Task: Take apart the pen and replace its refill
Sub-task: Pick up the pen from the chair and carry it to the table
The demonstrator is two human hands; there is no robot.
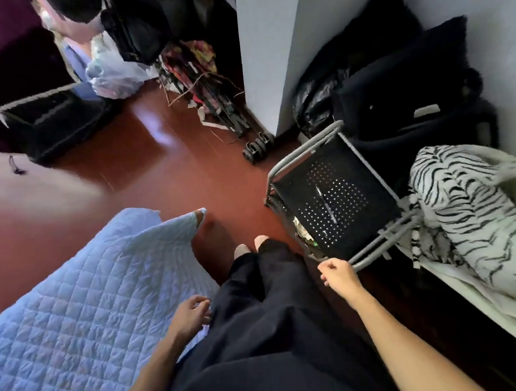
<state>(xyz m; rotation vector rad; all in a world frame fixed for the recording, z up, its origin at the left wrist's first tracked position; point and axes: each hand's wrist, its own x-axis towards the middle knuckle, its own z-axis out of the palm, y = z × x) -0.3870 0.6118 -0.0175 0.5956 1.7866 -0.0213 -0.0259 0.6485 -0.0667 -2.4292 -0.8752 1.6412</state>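
Note:
A dark pen [326, 204] lies lengthwise on the black perforated seat of a grey-framed chair [305, 148] at the right. My right hand [337, 274] hovers just below the chair's near corner, fingers curled loosely, holding nothing that I can see. My left hand [192, 313] rests beside my thigh at the edge of the bed, fingers bent and apart, empty. Both hands are well short of the pen. No spare refill shows.
A pale blue quilted bedspread [75, 317] covers the bed at the left. My legs in dark trousers [266, 318] stretch over a red-brown floor [156, 172]. A zebra-striped blanket [474, 215] and black bags [396, 85] crowd the right wall. A folded stroller [228, 111] leans by the white pillar.

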